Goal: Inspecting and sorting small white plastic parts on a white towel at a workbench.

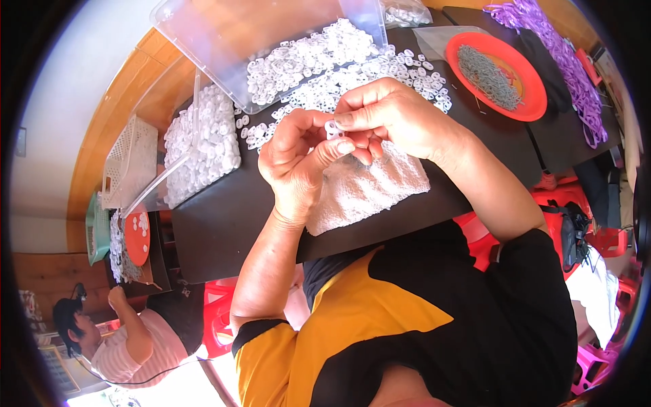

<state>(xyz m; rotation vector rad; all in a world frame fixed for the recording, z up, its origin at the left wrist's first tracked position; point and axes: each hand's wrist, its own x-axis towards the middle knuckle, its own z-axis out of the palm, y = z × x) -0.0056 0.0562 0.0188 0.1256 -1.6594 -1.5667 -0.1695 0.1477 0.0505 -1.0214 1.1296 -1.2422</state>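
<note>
A small white plastic piece point(333, 129) with two holes is pinched between my two hands above the dark table. My left hand point(296, 157) grips its lower side with thumb and fingers. From the upper right, my right hand point(397, 117) has thumb and forefinger closed at its top edge. Whether the right fingers also hold something tiny is hidden. Beneath my hands lies a folded white towel point(373, 191). Just beyond them spreads a heap of similar white pieces point(319, 102), running out of a clear plastic bin point(224, 44) tipped on its side.
At the right stands a red plate point(536, 88) of thin grey metal pins point(489, 76). Purple ribbons point(566, 64) hang beyond it. Left are a clear bag-like container of white pieces point(200, 146) and a white basket point(132, 163). A co-worker point(129, 339) sits at another table, lower left.
</note>
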